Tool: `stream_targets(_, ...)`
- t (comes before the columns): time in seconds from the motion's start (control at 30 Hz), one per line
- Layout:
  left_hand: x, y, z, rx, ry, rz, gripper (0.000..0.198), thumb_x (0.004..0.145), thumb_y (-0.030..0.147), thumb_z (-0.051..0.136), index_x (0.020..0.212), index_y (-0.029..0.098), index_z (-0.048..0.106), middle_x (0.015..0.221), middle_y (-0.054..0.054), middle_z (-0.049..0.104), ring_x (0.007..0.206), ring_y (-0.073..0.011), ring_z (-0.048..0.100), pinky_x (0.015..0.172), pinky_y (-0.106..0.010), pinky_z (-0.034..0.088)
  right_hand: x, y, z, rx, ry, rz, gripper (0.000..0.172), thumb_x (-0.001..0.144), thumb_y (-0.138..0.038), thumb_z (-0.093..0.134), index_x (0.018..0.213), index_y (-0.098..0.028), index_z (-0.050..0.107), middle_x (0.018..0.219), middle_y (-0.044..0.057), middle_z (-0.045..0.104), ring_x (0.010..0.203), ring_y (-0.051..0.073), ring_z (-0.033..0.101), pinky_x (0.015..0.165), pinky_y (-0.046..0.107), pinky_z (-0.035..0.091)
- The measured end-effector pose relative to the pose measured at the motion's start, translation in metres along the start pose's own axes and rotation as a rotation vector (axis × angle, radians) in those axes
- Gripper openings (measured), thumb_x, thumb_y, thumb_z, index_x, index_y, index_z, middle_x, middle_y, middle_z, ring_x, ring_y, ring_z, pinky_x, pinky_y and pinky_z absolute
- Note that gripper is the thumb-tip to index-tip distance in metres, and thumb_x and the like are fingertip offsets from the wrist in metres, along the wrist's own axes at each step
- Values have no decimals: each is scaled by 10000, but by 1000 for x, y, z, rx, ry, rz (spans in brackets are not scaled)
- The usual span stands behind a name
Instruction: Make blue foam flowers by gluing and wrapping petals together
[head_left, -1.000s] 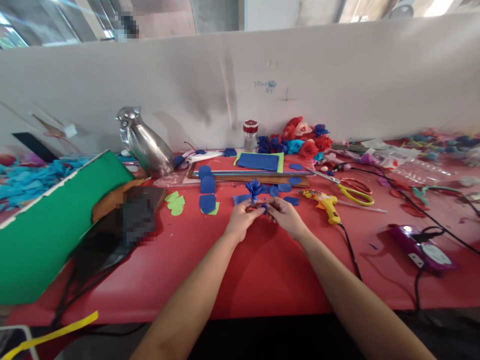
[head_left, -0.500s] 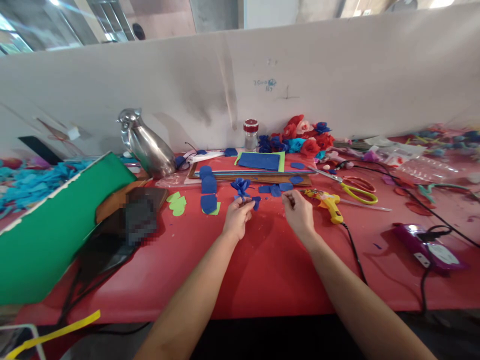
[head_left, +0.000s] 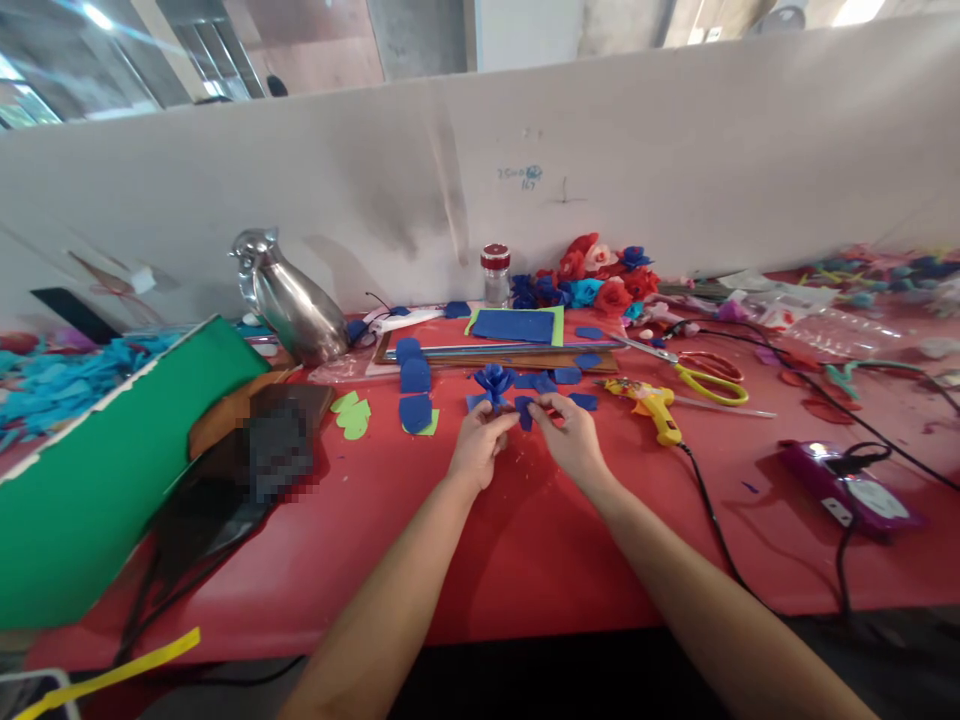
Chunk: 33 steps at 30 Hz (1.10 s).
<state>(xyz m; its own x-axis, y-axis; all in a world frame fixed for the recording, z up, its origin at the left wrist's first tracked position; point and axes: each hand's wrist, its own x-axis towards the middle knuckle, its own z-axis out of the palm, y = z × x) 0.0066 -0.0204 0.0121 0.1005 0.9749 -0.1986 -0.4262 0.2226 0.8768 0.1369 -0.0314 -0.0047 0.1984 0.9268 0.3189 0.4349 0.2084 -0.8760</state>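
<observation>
My left hand (head_left: 478, 440) is closed on the base of a blue paper flower (head_left: 493, 380), whose petals spread out above the fingers. Close beside it, my right hand (head_left: 570, 440) pinches a small blue paper petal (head_left: 524, 411) between thumb and forefinger. The two hands nearly meet over the red table (head_left: 525, 560). Just behind them lie loose blue petals (head_left: 567, 376). A yellow glue gun (head_left: 658, 412) rests to the right of my right hand. On the left are a column of blue paper pieces (head_left: 415, 376) and light green leaf shapes (head_left: 352, 416).
Scissors (head_left: 709, 384) lie beyond the glue gun. At the back stand a steel jug (head_left: 289, 305), a red-lidded jar (head_left: 496, 275) and a heap of paper flowers (head_left: 600, 280). A purple power strip (head_left: 851, 487) with cords sits right; a green board (head_left: 112, 480) leans left.
My right hand has moved left, close to my left hand, and now pinches the blue petal. The flower in my left hand has shifted slightly. The view has turned a little.
</observation>
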Motion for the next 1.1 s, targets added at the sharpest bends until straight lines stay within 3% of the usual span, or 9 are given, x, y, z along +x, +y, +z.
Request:
stream_targets(0.13,-2,1,1,85,-18,15,316,508,244,785,788,149,674,651,33,605,423,-12,340,431,-208,188,0,2,-1,30,-70,10,208,785,-385,521,774,-208,629,751,44,676,668,181,582,652,304,456)
stream_targets(0.27,1,-1,-1,186,18,59,252,504,281,795,681,138,685,602,11,599,513,-60,432,505,-216,281,-1,-1,-2,55,-123,-42,157,788,-352,523,774,-214,597,754,39,674,669,176,592,657,295,464)
stream_targets(0.4,6,-2,-7,184,106,102,251,518,306,798,650,137,668,518,45,518,468,-43,352,485,-216,243,1,1,-6,6,-102,-70,157,814,-344,510,822,-218,605,753,39,665,682,182,595,674,303,463)
stream_targets(0.53,11,2,-12,35,162,93,316,499,314,818,684,130,639,479,82,441,406,-8,236,441,-212,145,9,8,-24,-294,43,-146,213,840,-226,442,874,-211,652,890,93,664,896,248,580,832,408,431)
stream_targets(0.67,12,3,-12,-48,181,93,351,474,300,835,667,132,594,496,86,463,381,10,220,424,-206,129,12,7,-29,-504,239,-193,242,820,-221,493,987,-237,667,1193,119,575,1205,331,397,982,542,288)
stream_targets(0.8,9,-1,-7,45,143,91,325,480,297,829,685,136,636,530,62,525,424,-19,340,443,-204,216,9,0,-6,-262,-92,-242,296,834,-345,532,1098,-236,609,1116,112,629,1051,265,529,885,423,409)
stream_targets(0.9,11,-1,-8,108,202,190,293,498,306,816,680,141,657,576,37,581,530,-62,463,512,-206,310,8,1,4,-245,-298,-238,200,871,-293,455,898,-224,641,861,81,671,857,231,579,782,364,435)
stream_targets(1.0,16,7,-17,55,389,307,292,517,344,803,635,150,620,535,56,536,501,-50,414,501,-204,296,11,8,-5,-311,-255,-212,290,894,-243,372,757,-211,626,742,77,644,748,216,557,725,338,427)
stream_targets(1.1,19,17,-25,-44,446,330,341,502,362,809,628,156,569,556,69,516,442,-20,319,446,-200,223,14,13,-19,-470,-76,-163,267,867,-202,392,855,-207,659,847,109,651,849,255,544,785,396,410)
